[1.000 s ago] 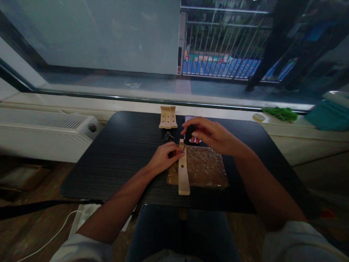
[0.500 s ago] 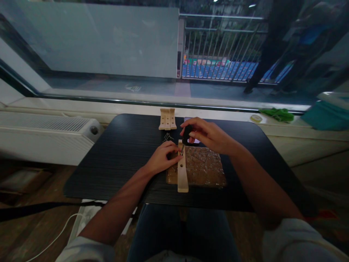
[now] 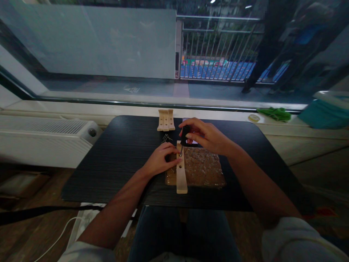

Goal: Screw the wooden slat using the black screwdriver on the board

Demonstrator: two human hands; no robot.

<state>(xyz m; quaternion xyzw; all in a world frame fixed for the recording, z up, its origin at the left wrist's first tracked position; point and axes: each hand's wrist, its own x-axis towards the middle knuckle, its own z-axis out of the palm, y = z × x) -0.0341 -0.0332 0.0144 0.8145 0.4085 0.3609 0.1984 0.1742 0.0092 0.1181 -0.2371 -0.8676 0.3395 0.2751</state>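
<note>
My right hand (image 3: 208, 136) grips the black handle of a screwdriver (image 3: 184, 134), whose shaft points down at a hole in a pale wooden piece (image 3: 181, 178). That piece lies lengthwise across the left part of a brown block (image 3: 204, 167) wrapped in clear film. My left hand (image 3: 160, 157) is closed around the wooden piece near the screwdriver's tip, thumb and fingers on either side of the hole. Another hole shows just below. Several screws (image 3: 166, 138) lie in a small heap beyond my left hand. Partly behind my right hand is a phone (image 3: 194, 141).
Several similar wooden pieces (image 3: 165, 120) stand together at the far edge of the black table (image 3: 109, 163). On the windowsill are a roll of tape (image 3: 253, 118), a green cloth (image 3: 275, 114) and a teal container (image 3: 324, 111). A white radiator (image 3: 46, 136) stands left of the table.
The whole view has shifted slightly. Both hands keep their places on the wooden piece and the screwdriver, which stays at the same hole.
</note>
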